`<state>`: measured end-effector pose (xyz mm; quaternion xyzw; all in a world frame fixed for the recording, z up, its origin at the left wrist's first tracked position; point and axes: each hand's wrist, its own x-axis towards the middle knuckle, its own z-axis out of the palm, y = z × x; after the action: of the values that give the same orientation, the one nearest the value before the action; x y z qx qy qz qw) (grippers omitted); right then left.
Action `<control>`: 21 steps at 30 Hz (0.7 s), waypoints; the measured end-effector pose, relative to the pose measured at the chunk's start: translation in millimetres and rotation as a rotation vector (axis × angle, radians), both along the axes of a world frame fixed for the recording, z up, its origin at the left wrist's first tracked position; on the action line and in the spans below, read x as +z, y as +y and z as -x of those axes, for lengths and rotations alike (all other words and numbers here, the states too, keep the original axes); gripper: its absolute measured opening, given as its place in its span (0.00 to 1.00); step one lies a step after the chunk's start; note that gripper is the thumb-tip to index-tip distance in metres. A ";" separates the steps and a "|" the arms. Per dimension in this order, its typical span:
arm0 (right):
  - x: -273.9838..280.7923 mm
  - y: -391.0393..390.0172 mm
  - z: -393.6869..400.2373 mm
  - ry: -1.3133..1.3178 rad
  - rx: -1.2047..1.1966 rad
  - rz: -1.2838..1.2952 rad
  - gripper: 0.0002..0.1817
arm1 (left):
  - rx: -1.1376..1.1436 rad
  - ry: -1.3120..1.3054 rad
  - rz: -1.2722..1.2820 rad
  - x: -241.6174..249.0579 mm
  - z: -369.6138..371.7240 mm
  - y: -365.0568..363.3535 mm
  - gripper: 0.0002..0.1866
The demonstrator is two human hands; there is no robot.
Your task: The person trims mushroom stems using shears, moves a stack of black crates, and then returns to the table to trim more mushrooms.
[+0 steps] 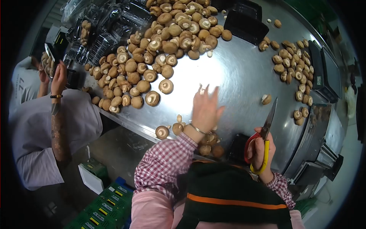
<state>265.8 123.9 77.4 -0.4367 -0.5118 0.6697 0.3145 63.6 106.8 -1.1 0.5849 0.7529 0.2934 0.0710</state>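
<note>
My left hand (206, 110) reaches over the steel table (232, 76), fingers spread, with a bracelet at the wrist. A small pale piece (202, 91) shows by its fingertips. Several brown mushrooms (207, 143) lie beside and partly behind that wrist. My right hand (262, 152) is wrapped round the red and yellow handles of the scissors (265, 129), whose blades point up and away. A black tray (239, 147) sits between my hands near the table edge. One mushroom (266, 99) rests on its side beyond the scissors.
A large mushroom pile (131, 72) spreads over the left and far table, another (293, 63) at the right. Black trays (246, 23) stand at the far side. A co-worker (57, 126) at the left holds a packed tray (48, 63). Green crates (110, 206) stand below.
</note>
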 end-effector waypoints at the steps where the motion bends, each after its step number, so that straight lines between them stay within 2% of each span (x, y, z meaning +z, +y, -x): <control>1: -2.8 1.5 -1.8 -0.050 -0.001 0.030 0.13 | 0.095 0.161 0.147 -12.9 12.2 -1.8 0.25; 2: -4.9 2.0 -1.6 -0.099 -0.001 0.063 0.13 | 0.052 0.107 0.444 -25.1 26.9 -3.3 0.24; 4: -8.7 2.2 2.9 -0.079 0.022 0.097 0.13 | -0.122 -0.116 0.468 -32.2 47.3 -15.8 0.22; 5: -13.0 1.2 3.4 -0.103 0.056 0.099 0.13 | -0.119 -0.113 0.474 -28.6 54.2 -25.0 0.22; 7: -16.5 -1.5 7.2 -0.132 0.107 0.157 0.13 | -0.406 -0.367 0.639 3.2 60.6 -45.2 0.22; 9: -16.8 -0.9 14.3 -0.169 0.151 0.209 0.14 | -0.087 -0.567 0.573 15.2 76.5 -62.0 0.24; 10: -17.3 -1.1 18.3 -0.201 0.187 0.248 0.14 | 0.046 -0.278 0.276 -3.0 91.2 -70.4 0.28; 11: -17.5 -2.7 21.2 -0.209 0.193 0.253 0.16 | 0.321 0.116 0.277 -15.9 103.6 -83.0 0.31; 13: -20.2 -5.6 25.8 -0.245 0.249 0.194 0.17 | 0.498 0.286 0.224 -23.2 125.3 -90.6 0.29; 16: -13.8 -9.1 32.3 -0.264 0.344 0.151 0.18 | 0.439 0.169 0.217 -32.5 145.1 -96.9 0.31; 17: -14.4 -10.2 32.5 -0.249 0.392 0.057 0.18 | 0.426 -0.246 0.250 -28.6 146.5 -102.4 0.32; 18: -14.3 -12.8 31.7 -0.238 0.436 -0.031 0.18 | 0.422 -0.241 0.247 -15.6 143.7 -104.4 0.32; 20: -10.0 -16.9 32.4 -0.228 0.449 -0.007 0.17 | 0.308 -1.865 -0.116 5.2 131.2 -113.1 0.35; 21: -6.6 -17.3 33.0 -0.218 0.469 0.014 0.16 | 0.187 -1.948 -0.152 12.7 121.6 -115.9 0.39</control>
<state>232.8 106.6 70.7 -0.3777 -0.6252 0.6769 0.0906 -58.0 -9.1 11.6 0.0278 0.3874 0.6996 0.5998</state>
